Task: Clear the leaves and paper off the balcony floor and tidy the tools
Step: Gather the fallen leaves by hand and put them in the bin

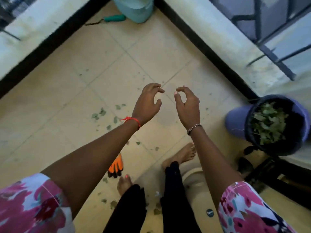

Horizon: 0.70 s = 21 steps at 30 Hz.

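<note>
Well above the tiled floor (104, 68), both hands are held out in front of the person with nothing in them: the left hand (148, 103) has its fingers loosely curled and the thumb apart, and the right hand (187, 105) mirrors it, fingers arched and parted, the two hands near each other but not touching. A red thread (133, 120) circles the left wrist and a beaded bracelet (193, 128) the right. Small green leaves (101, 114) lie scattered over the tiles, most of them to the left of the left forearm, with more bits down by the bare feet (183, 153). An orange and black glove (116, 166) lies on the floor just beside the left foot. To the right, by the wall, stands a blue bucket (235, 121) lined in dark plastic and holding a heap of leaves. In the far corner sits a pale green bucket (136, 9), and beside it on the floor lies a tool with a green handle (114, 18)
</note>
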{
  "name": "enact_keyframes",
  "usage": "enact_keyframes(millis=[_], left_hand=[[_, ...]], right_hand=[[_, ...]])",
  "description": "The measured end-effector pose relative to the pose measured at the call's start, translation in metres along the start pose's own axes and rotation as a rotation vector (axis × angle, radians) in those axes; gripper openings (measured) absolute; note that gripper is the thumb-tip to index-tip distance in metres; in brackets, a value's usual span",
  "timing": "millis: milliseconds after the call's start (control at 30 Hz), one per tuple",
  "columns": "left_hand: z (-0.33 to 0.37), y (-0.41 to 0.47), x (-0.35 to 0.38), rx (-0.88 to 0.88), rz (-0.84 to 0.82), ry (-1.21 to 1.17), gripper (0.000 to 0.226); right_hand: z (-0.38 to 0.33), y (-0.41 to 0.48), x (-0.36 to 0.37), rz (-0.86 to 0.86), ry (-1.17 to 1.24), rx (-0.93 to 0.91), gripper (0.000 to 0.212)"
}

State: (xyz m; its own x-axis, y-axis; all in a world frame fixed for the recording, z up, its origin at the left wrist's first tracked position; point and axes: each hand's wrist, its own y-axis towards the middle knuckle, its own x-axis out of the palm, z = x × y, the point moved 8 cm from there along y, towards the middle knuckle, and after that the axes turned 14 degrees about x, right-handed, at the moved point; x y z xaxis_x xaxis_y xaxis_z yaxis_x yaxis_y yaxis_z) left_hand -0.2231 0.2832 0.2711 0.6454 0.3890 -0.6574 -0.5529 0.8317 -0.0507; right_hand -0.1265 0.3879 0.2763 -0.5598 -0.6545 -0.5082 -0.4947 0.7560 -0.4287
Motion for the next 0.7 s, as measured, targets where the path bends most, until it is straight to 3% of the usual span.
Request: enact_keyframes(millis=[367,700], left_hand=[[-0.112,-0.168,-0.111,-0.184,0.137,0.035,0.027],[-0.199,-0.239,-0.072,-0.344,0.202,-0.023,0.027]], right_hand=[[-0.032,-0.12,0.163,-0.202,-0.165,-0.109,0.019],[0.032,-0.141,0.249,-0.332,-0.301,-0.206,0.023]])
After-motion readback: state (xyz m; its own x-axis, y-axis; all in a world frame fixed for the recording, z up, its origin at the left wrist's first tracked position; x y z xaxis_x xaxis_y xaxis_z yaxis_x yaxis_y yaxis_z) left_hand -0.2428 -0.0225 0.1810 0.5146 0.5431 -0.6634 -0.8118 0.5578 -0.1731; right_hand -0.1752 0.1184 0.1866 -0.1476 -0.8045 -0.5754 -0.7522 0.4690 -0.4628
